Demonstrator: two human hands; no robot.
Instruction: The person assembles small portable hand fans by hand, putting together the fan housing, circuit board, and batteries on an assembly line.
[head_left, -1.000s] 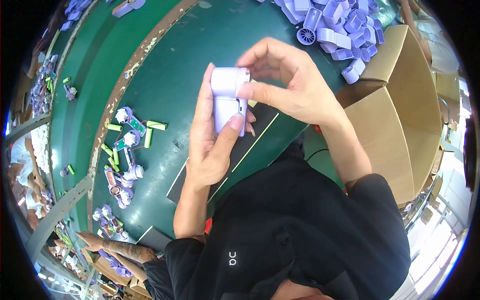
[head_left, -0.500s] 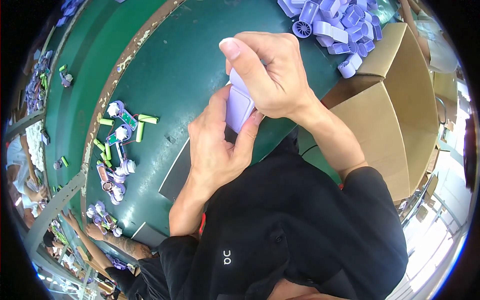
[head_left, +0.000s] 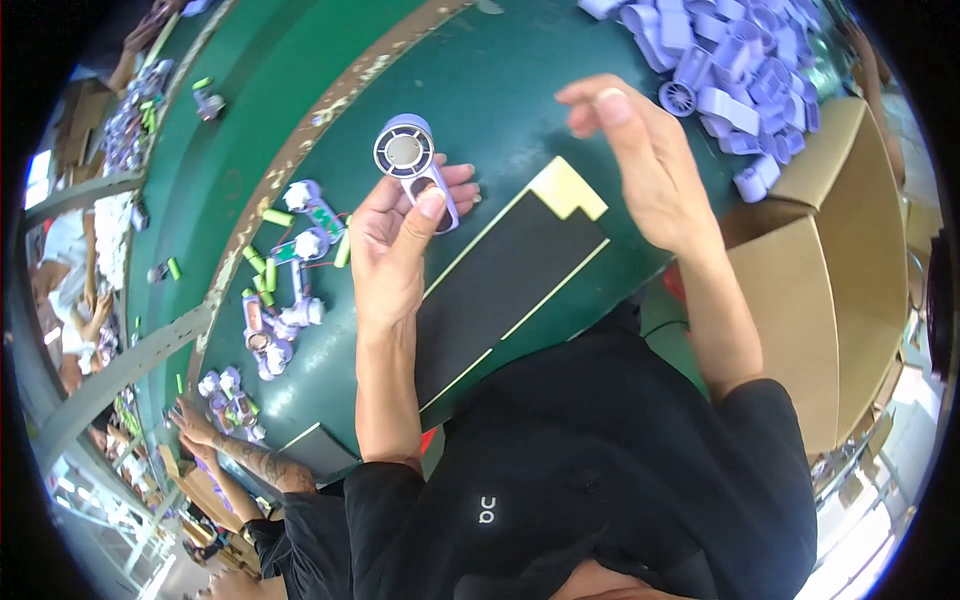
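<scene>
A lilac handheld fan (head_left: 404, 150) with a round grille and a looped handle is in my left hand (head_left: 392, 245). The thumb lies across the handle, the fingers are behind it, and the grille faces up. My right hand (head_left: 655, 165) hovers over the green table to the right, holding nothing, its thumb apart from loosely bent fingers. Beneath and between the hands lies a black mat (head_left: 500, 290) with pale yellow edges. Left of my left hand are several partly assembled fans (head_left: 308, 243) with green cylindrical cells, circuit boards and wires.
A heap of lilac plastic shells (head_left: 735, 75) covers the table's far right. An open cardboard box (head_left: 785, 300) stands at my right. Beyond the worn brown rail (head_left: 325, 115) runs a green belt (head_left: 250, 110). A co-worker's arms (head_left: 245, 455) reach in at lower left.
Both hands were together on the lilac piece. My right hand has let go and moved right; my left hand now holds the fan with its grille up. The view has shifted, showing the whole mat.
</scene>
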